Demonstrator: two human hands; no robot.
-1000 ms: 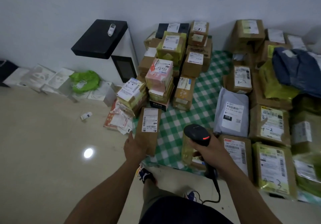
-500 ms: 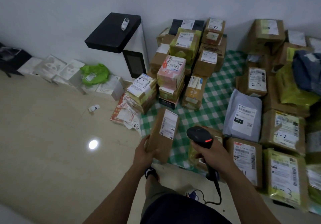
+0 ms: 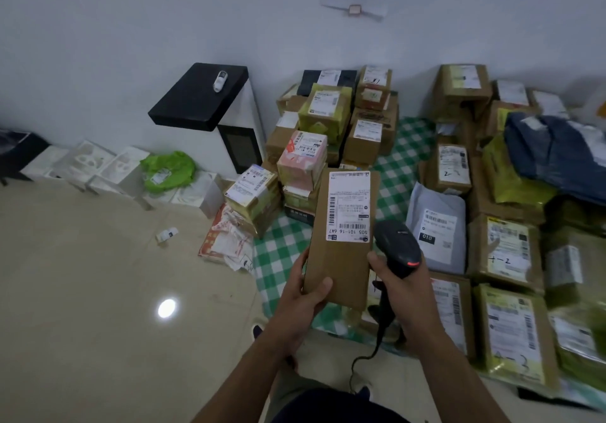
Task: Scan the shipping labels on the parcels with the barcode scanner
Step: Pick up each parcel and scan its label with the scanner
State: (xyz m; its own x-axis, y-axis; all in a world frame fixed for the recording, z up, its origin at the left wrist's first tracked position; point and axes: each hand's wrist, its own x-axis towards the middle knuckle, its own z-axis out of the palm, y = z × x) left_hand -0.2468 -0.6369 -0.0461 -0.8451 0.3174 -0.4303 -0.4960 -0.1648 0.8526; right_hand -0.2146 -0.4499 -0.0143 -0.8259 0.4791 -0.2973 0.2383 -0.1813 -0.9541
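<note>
My left hand grips the near end of a long brown cardboard parcel, thumb on its top face. The parcel's white shipping label faces up at its far end, its print upside down to me. My right hand holds a black corded barcode scanner just right of the parcel, its head beside the label and a red light showing. Several more labelled parcels lie around: a grey mailer bag, brown boxes on the right, and stacked boxes behind.
A green-and-white checked cloth lies under the parcels. A black-topped white cabinet stands against the wall at the left. White flat boxes and a green bag line the wall. Beige tiled floor stretches to the left.
My left hand has lifted the brown parcel up and to the right, closer to me, turning its label face up. The scanner head now sits right beside the label.
</note>
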